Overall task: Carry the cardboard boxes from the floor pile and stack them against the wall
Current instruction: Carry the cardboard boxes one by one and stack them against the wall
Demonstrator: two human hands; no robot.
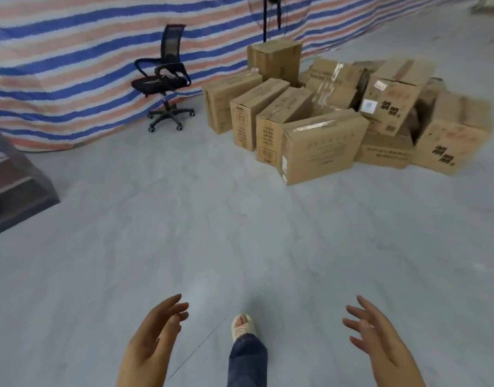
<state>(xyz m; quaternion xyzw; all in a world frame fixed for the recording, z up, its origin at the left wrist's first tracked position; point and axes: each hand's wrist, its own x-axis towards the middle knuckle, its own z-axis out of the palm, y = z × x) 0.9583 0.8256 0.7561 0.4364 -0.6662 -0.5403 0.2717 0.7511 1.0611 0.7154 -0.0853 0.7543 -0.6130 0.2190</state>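
A pile of several brown cardboard boxes (324, 146) lies on the grey floor at the upper right, some upright, some tilted. The nearest box (321, 148) faces me with a taped top. One box (276, 60) stands tall at the back against the striped tarp wall (72, 51). My left hand (156, 336) and my right hand (379, 339) are held out low in front of me, both empty with fingers spread, well short of the pile.
A black office chair (164, 79) stands left of the boxes by the tarp. A dark low platform (13, 191) juts in at the left edge. My foot in a light shoe (243, 325) steps forward on the floor between my hands.
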